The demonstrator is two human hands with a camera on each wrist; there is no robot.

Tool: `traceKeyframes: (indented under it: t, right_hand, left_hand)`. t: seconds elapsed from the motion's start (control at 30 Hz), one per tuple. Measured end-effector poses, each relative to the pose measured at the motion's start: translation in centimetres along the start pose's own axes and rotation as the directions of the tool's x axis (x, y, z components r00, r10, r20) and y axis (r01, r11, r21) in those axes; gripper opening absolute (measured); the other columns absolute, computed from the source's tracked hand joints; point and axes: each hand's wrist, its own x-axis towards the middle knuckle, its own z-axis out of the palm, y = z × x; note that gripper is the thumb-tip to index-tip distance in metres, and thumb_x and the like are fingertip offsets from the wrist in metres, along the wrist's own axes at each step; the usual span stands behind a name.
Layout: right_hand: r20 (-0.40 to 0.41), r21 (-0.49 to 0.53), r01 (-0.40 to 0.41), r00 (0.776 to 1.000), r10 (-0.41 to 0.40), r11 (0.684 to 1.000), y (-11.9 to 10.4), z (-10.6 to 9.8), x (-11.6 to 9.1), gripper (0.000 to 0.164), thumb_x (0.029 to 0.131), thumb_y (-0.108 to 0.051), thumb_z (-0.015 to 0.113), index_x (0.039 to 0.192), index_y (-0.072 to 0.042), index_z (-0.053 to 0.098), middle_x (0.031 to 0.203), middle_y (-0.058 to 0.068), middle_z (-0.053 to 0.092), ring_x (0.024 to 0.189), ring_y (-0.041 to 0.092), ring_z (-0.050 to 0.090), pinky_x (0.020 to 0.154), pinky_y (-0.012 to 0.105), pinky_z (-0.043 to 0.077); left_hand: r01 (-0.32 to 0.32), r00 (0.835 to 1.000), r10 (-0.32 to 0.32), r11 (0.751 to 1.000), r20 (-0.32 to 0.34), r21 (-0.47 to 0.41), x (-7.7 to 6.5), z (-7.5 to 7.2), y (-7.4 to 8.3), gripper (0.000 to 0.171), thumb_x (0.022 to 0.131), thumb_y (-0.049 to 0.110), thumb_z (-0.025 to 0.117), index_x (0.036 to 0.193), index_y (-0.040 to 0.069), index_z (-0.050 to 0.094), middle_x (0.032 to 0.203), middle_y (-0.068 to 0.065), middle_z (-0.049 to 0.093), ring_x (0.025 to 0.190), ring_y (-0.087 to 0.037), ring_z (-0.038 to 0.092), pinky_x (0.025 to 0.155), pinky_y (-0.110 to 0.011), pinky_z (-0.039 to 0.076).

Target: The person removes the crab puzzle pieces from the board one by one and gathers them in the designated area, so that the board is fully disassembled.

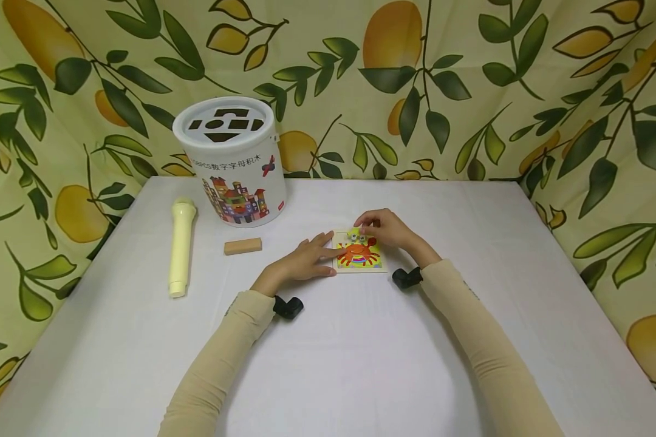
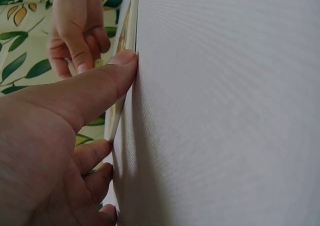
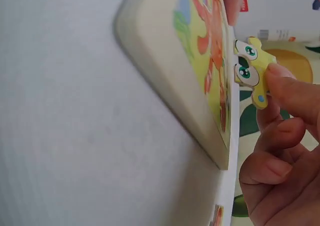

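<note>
A small square wooden puzzle board [image 1: 341, 233] with a red crab picture [image 1: 358, 255] lies on the table in the head view. My left hand [image 1: 302, 261] rests at its left side, fingers spread, one fingertip over the picture and the thumb at the near left corner. In the left wrist view the thumb [image 2: 95, 88] touches the board's edge. Above the board's far edge, my right hand [image 1: 389, 228] pinches a yellow puzzle piece [image 3: 261, 68] with two printed green eyes between thumb and fingers. The piece is tilted up, off the board's face, in the right wrist view.
A white lidded bucket [image 1: 235, 164] with shape cut-outs stands at the back left. In front of it lies a wooden block [image 1: 243, 246], and a pale yellow microphone-shaped tube [image 1: 181, 249] is further left. A patterned curtain [image 1: 328, 85] hangs behind the table [image 1: 339, 364].
</note>
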Motion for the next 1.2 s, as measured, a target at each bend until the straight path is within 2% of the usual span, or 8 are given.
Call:
traceKeyframes:
  t: [0.13, 0.3, 0.5, 0.67, 0.77, 0.9, 1.07, 1.2]
  right_hand:
    - [-0.037, 0.081, -0.060, 0.997, 0.063, 0.995, 0.6, -0.4, -0.2, 0.015, 0.087, -0.013, 0.062, 0.098, -0.004, 0.068, 0.089, 0.008, 0.061, 0.079, 0.019, 0.047, 0.069, 0.026, 0.040]
    - [-0.068, 0.132, -0.162, 0.983, 0.172, 0.978, 1.6, -1.3, -0.6, 0.020, 0.086, -0.019, 0.065, 0.100, -0.007, 0.069, 0.099, 0.008, 0.064, 0.087, 0.018, 0.048, 0.069, 0.025, 0.043]
    - [-0.106, 0.177, -0.235, 0.961, 0.256, 0.956, 2.5, -3.5, -1.9, 0.029, 0.086, -0.025, 0.064, 0.108, -0.006, 0.067, 0.107, 0.007, 0.065, 0.076, 0.015, 0.048, 0.062, 0.024, 0.044]
    - [-0.181, 0.184, -0.295, 0.927, 0.328, 0.937, 4.1, -5.8, -2.9, 0.034, 0.087, -0.028, 0.063, 0.111, -0.004, 0.066, 0.094, -0.003, 0.066, 0.075, 0.015, 0.044, 0.061, 0.026, 0.040]
    - [-0.203, 0.185, -0.354, 0.899, 0.388, 0.917, 5.5, -6.9, -3.2, 0.033, 0.088, -0.028, 0.061, 0.111, -0.004, 0.065, 0.087, -0.008, 0.063, 0.075, 0.014, 0.044, 0.060, 0.024, 0.040]
    - [-0.191, 0.143, -0.406, 0.884, 0.427, 0.903, 6.9, -7.5, -3.4, 0.034, 0.090, -0.027, 0.059, 0.112, -0.003, 0.063, 0.094, -0.002, 0.059, 0.079, 0.015, 0.042, 0.064, 0.023, 0.039]
    - [-0.179, 0.096, -0.409, 0.890, 0.420, 0.907, 7.8, -7.5, -3.3, 0.033, 0.090, -0.025, 0.058, 0.113, -0.001, 0.063, 0.110, 0.011, 0.058, 0.085, 0.018, 0.040, 0.068, 0.024, 0.036]
    - [-0.184, 0.051, -0.393, 0.900, 0.396, 0.918, 7.9, -7.3, -3.2, 0.031, 0.091, -0.022, 0.057, 0.111, 0.000, 0.063, 0.113, 0.016, 0.058, 0.088, 0.019, 0.042, 0.071, 0.025, 0.037]
  left_hand:
    - [-0.007, 1.000, 0.007, 1.000, 0.003, 0.007, 0.1, 0.1, 0.0, 0.051, 0.090, 0.034, 0.057, 0.138, 0.024, 0.043, 0.155, -0.012, 0.010, 0.143, -0.031, 0.005, 0.112, -0.056, 0.007]
    - [-0.016, 1.000, 0.016, 1.000, 0.003, 0.000, 0.2, 0.2, -0.1, 0.051, 0.090, 0.034, 0.057, 0.138, 0.024, 0.043, 0.155, -0.013, 0.009, 0.143, -0.031, 0.004, 0.113, -0.056, 0.006]
    - [-0.027, 1.000, 0.027, 1.000, 0.000, -0.005, 0.1, 0.3, -0.1, 0.051, 0.090, 0.033, 0.056, 0.138, 0.023, 0.043, 0.155, -0.013, 0.008, 0.143, -0.031, 0.003, 0.113, -0.055, 0.005]
    - [-0.025, 1.000, 0.025, 1.000, 0.000, -0.006, 0.0, 0.1, -0.2, 0.051, 0.091, 0.033, 0.056, 0.138, 0.023, 0.042, 0.155, -0.013, 0.007, 0.143, -0.031, 0.003, 0.113, -0.055, 0.004]
    - [-0.028, 1.000, 0.028, 1.000, 0.004, -0.006, -0.1, 0.1, -0.2, 0.051, 0.091, 0.033, 0.056, 0.139, 0.023, 0.042, 0.155, -0.013, 0.006, 0.143, -0.031, 0.002, 0.113, -0.054, 0.004]
    - [-0.026, 1.000, 0.026, 1.000, 0.005, -0.011, -0.2, 0.1, -0.1, 0.051, 0.091, 0.033, 0.056, 0.139, 0.023, 0.042, 0.155, -0.013, 0.006, 0.143, -0.031, 0.002, 0.113, -0.055, 0.004]
    - [-0.029, 1.000, 0.029, 1.000, -0.001, -0.012, -0.2, 0.1, -0.2, 0.051, 0.090, 0.033, 0.057, 0.138, 0.023, 0.042, 0.155, -0.013, 0.007, 0.143, -0.031, 0.002, 0.113, -0.055, 0.004]
    - [-0.042, 0.999, 0.042, 0.999, -0.003, -0.007, -0.1, 0.2, -0.3, 0.052, 0.090, 0.032, 0.057, 0.139, 0.022, 0.042, 0.155, -0.013, 0.008, 0.143, -0.032, 0.002, 0.113, -0.056, 0.005]
